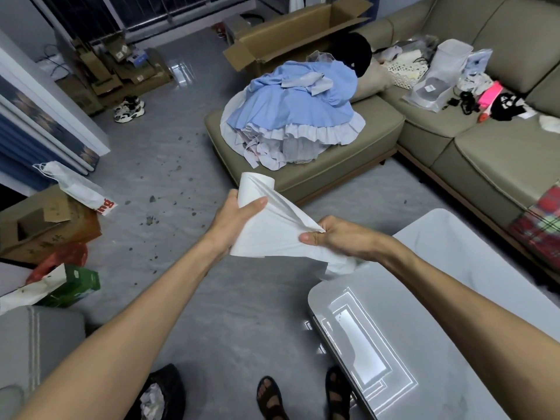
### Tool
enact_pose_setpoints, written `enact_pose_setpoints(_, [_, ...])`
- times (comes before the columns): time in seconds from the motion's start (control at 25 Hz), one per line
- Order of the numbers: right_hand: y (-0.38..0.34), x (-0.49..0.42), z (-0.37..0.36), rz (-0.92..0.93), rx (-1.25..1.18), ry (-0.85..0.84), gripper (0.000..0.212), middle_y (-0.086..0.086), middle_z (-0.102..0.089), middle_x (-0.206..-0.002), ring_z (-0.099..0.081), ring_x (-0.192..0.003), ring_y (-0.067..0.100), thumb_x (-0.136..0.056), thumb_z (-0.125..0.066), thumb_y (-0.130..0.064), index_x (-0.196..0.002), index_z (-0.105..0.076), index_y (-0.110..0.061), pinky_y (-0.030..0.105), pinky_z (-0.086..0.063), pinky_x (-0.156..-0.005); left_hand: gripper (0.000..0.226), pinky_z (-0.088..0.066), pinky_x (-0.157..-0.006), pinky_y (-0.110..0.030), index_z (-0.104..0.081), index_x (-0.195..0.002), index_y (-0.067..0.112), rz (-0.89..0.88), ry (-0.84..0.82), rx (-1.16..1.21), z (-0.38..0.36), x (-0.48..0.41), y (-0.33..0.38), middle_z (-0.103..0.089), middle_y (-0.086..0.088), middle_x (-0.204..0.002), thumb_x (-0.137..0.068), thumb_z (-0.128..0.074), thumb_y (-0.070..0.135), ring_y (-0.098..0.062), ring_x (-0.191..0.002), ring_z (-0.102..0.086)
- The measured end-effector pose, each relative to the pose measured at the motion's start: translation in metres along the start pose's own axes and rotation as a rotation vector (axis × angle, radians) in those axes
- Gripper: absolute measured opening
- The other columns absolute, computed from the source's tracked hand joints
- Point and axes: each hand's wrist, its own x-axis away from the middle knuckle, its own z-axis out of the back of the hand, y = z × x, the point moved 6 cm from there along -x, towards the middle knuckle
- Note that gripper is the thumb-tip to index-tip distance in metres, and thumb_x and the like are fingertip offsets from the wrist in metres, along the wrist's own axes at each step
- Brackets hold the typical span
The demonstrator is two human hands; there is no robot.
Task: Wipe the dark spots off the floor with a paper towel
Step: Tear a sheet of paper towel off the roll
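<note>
We hold the paper towel roll [256,189] in our left hand [239,221], fingers wrapped round it; right hand [336,237] fingers pinch the pulled sheet [278,234]. Dark spots [151,219] lie on the floor [242,298] ahead-left. A skewed pull may rip the sheet ragged

Soft white paper on the paper towel roll [256,189], matt, and the pulled sheet [272,234] creases and stretches like thin tissue. The grey floor [242,313] is polished and glossy, marbled, speckled with dull dark spots [150,219]. The white coffee table [424,298] is slick and mirror-bright, throwing back a lamp's reflection. Matt olive upholstery covers the sofa [303,177]; the blue dress [291,113] is light ruffled cloth. Plain brown corrugated card on the cardboard box [288,34].
</note>
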Motion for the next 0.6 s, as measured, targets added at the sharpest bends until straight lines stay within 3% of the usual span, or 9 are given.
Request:
enact_pose_setpoints(0.12, [0.032, 0.01, 0.016, -0.074, 0.169, 0.017, 0.034, -0.007, -0.052, -0.06, -0.045, -0.053, 0.011, -0.091, -0.059, -0.04, -0.068, -0.055, -0.015, 0.026, -0.034, -0.054, 0.052, -0.055, -0.077, -0.041, -0.045, -0.096, 0.02, -0.067, 0.229, -0.305, 0.022, -0.006, 0.007, -0.065, -0.001, -0.098, -0.069, -0.069, 0.057, -0.025, -0.089, -0.065])
enact_pose_setpoints(0.24, [0.071, 0.028, 0.038, -0.215, 0.076, 0.119, 0.03, -0.005, -0.055, -0.066, -0.049, -0.057, 0.013, -0.089, -0.061, -0.044, -0.077, -0.056, -0.017, 0.027, -0.037, -0.057, 0.053, -0.054, -0.081, -0.047, -0.041, -0.102, 0.014, -0.033, 0.39, -0.336, 0.075, -0.012, 0.005, -0.062, -0.009, -0.104, -0.076, -0.07, 0.049, -0.031, -0.094, -0.063])
enact_pose_setpoints(0.36, [0.071, 0.023, 0.038, -0.188, 0.027, 0.204, 0.029, -0.003, -0.058, -0.066, -0.052, -0.056, 0.014, -0.088, -0.059, -0.04, -0.078, -0.061, -0.013, 0.026, -0.038, -0.053, 0.051, -0.054, -0.087, -0.051, -0.047, -0.117, 0.002, 0.01, 0.185, -0.087, 0.055, -0.019, -0.011, -0.062, -0.02, -0.119, -0.083, -0.069, 0.034, -0.034, -0.102, -0.065])
enact_pose_setpoints(0.44, [0.068, 0.016, 0.042, -0.204, 0.05, 0.302, 0.025, 0.001, -0.063, -0.073, -0.057, -0.061, 0.016, -0.086, -0.055, -0.035, -0.08, -0.061, -0.012, 0.025, -0.039, -0.052, 0.046, -0.057, -0.085, -0.041, -0.052, -0.125, 0.005, -0.003, 0.012, 0.025, 0.009, -0.017, -0.016, -0.066, -0.017, -0.12, -0.086, -0.067, 0.024, -0.028, -0.101, -0.067])
enact_pose_setpoints(0.52, [0.079, 0.024, 0.056, -0.289, 0.198, 0.414, 0.02, 0.005, -0.063, -0.083, -0.057, -0.07, 0.022, -0.084, -0.051, -0.036, -0.081, -0.058, -0.017, 0.027, -0.038, -0.055, 0.042, -0.057, -0.081, -0.031, -0.056, -0.125, 0.01, 0.013, -0.095, 0.075, -0.036, -0.016, -0.024, -0.069, -0.01, -0.118, -0.085, -0.067, 0.018, -0.021, -0.1, -0.068])
enact_pose_setpoints(0.6, [0.099, 0.044, 0.075, -0.385, 0.466, 0.533, 0.021, 0.01, -0.064, -0.091, -0.054, -0.078, 0.03, -0.083, -0.048, -0.037, -0.088, -0.056, -0.018, 0.031, -0.038, -0.063, 0.043, -0.056, -0.084, -0.033, -0.057, -0.124, 0.012, 0.048, -0.142, 0.106, -0.078, -0.017, -0.035, -0.07, -0.007, -0.117, -0.083, -0.068, 0.013, -0.021, -0.103, -0.068])
